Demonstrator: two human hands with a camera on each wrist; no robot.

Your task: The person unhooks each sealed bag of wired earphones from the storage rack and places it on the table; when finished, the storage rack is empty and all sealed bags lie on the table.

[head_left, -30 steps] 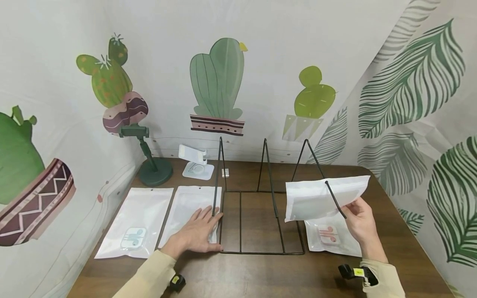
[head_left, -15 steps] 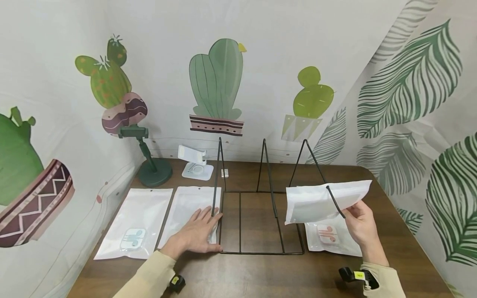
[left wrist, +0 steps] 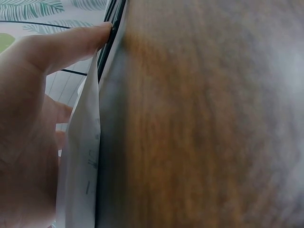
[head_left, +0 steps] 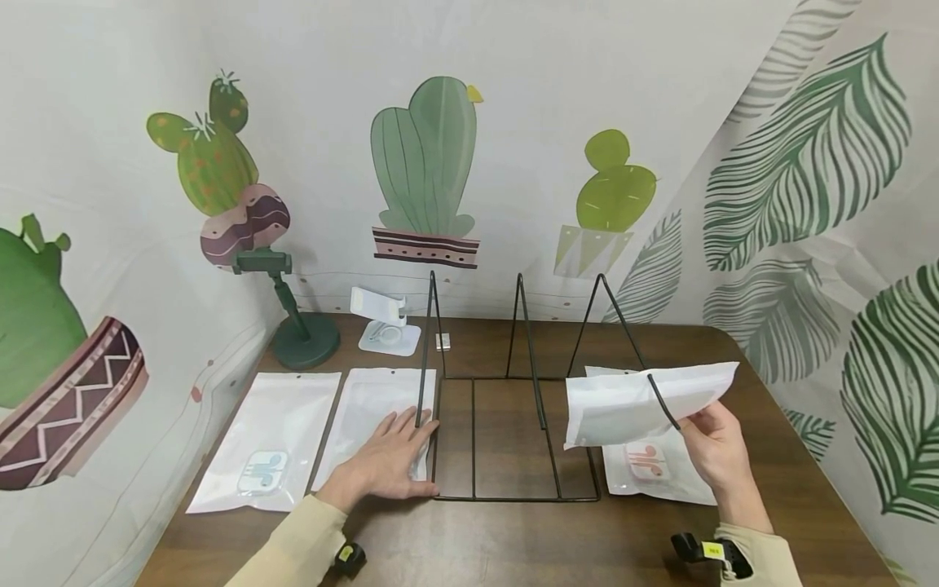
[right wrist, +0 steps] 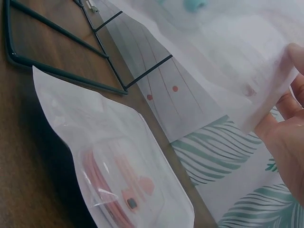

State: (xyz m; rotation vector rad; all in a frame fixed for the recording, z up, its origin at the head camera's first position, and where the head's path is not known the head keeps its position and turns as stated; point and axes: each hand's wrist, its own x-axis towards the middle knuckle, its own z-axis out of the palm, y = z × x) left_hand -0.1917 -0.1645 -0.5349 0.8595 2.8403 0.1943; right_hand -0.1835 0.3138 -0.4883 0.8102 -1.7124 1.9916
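My left hand [head_left: 392, 461] lies with fingers spread on a white plastic pouch [head_left: 370, 399], beside a black wire rack [head_left: 473, 440]. Its thumb [left wrist: 76, 42] touches the rack in the left wrist view. On the other side, my right hand [head_left: 719, 452] pinches the right end of a white zip pouch [head_left: 616, 412], its fingers partly hidden. This pouch hangs above the table at the rack's right divider, whose wire crosses in front of it. In the right wrist view, blurred teal shapes show on the held pouch [right wrist: 213, 52]. Below lies a pouch with pink earphones [head_left: 645, 461].
A pouch with blue earphones [head_left: 264, 440] lies at the left. Behind stand a dark green stand [head_left: 304, 338], a white phone stand [head_left: 389, 334] and a small white block [head_left: 443, 341]. The rack's upright wire loops rise mid-table. A cactus-print cloth backs the table [head_left: 469, 546].
My right hand has moved slightly right and toward me, and the held pouch has come down a little with it. My left hand has stayed in place.
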